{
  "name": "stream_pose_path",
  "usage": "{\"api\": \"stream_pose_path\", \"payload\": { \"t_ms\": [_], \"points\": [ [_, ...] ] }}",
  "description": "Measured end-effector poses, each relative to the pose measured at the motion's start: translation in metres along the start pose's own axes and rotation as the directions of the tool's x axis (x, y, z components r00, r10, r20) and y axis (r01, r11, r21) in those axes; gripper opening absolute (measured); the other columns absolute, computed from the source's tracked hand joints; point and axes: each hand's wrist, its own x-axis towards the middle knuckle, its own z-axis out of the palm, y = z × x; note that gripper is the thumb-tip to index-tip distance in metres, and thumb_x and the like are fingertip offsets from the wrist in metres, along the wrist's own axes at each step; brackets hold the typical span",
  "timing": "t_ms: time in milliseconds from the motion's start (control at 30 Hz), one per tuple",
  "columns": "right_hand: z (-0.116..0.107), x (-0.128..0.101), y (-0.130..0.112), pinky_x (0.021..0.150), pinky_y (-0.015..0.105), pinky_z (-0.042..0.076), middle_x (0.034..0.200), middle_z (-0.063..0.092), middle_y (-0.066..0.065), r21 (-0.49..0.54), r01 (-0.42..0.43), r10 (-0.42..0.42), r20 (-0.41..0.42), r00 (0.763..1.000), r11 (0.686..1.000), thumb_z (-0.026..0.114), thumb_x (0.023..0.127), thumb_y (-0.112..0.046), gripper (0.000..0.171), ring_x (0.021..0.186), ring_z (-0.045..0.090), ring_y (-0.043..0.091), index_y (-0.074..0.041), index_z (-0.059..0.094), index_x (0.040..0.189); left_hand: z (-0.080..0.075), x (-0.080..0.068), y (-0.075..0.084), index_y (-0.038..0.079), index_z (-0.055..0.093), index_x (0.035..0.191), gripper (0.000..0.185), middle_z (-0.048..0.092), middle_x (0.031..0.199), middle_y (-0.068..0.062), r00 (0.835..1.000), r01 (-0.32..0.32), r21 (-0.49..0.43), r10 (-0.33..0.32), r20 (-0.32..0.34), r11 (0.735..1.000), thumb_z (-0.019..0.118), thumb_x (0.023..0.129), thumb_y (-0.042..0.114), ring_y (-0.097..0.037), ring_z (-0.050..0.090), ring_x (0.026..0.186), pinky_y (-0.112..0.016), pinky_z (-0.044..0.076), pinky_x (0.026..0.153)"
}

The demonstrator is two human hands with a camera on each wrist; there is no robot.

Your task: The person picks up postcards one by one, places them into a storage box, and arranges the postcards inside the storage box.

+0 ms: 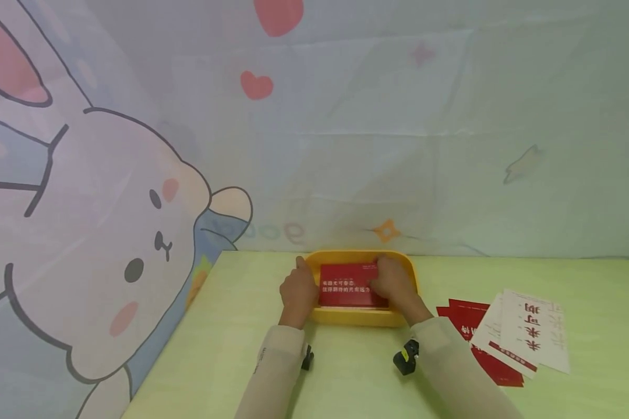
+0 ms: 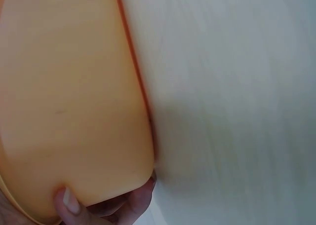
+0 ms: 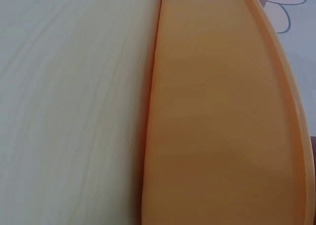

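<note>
A yellow plastic box [image 1: 361,318] sits on the table near the back edge, with a red card [image 1: 348,291] printed in white characters lying inside on other cards. My left hand [image 1: 299,293] grips the box's left end. In the left wrist view its thumb [image 2: 71,203] presses the outer wall while other fingers curl under the corner. My right hand [image 1: 395,285] reaches over the right side of the box and holds the red card's right end, thumb over its face; the undersides of these fingers are hidden. The right wrist view is mostly the box's outer wall [image 3: 222,111].
Right of the box lies a loose, overlapping pile of red cards [image 1: 495,366] and white cards [image 1: 537,326]. Behind the pale green table [image 1: 230,326] hangs a cloth backdrop [image 1: 346,145] with a cartoon rabbit at the left.
</note>
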Motion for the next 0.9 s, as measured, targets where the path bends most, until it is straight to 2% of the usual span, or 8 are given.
{"api": "stream_pose_path", "payload": {
  "t_ms": [333, 667, 900],
  "points": [
    [0.006, -0.001, 0.002, 0.093, 0.050, 0.052, 0.116, 0.062, 0.026, -0.033, -0.019, 0.019, 0.002, 1.000, 0.999, 0.071, 0.085, -0.012, 0.052, 0.098, 0.060, 0.034, 0.011, 0.051, 0.127, 0.000, 0.000, -0.003, 0.005, 0.043, 0.125, 0.054, 0.068, 0.091, -0.016, 1.000, 0.006, -0.002, -0.006, 0.014, 1.000, 0.075, 0.084, 0.017, -0.030, 0.066, 0.073, -0.044, 0.059, 0.070],
    [0.007, -0.001, 0.000, 0.091, 0.050, 0.050, 0.103, 0.059, 0.025, -0.159, 0.004, 0.000, 0.026, 1.000, 0.987, 0.071, 0.085, -0.012, 0.033, 0.094, 0.054, 0.034, 0.009, 0.056, 0.107, 0.001, 0.000, -0.003, 0.005, 0.043, 0.122, 0.051, 0.067, 0.089, -0.016, 1.000, -0.005, 0.003, 0.005, 0.003, 1.000, 0.075, 0.084, 0.014, -0.029, 0.066, 0.071, -0.044, 0.058, 0.067],
    [0.010, 0.001, 0.002, 0.095, 0.051, 0.048, 0.112, 0.053, 0.029, -0.161, -0.003, 0.008, 0.031, 0.999, 0.987, 0.074, 0.085, -0.015, 0.043, 0.098, 0.052, 0.037, 0.010, 0.054, 0.114, 0.000, -0.001, -0.003, 0.005, 0.043, 0.122, 0.050, 0.067, 0.089, -0.016, 1.000, 0.005, 0.005, -0.005, 0.007, 1.000, 0.074, 0.085, 0.014, -0.027, 0.062, 0.068, -0.043, 0.058, 0.067]
  ]
}}
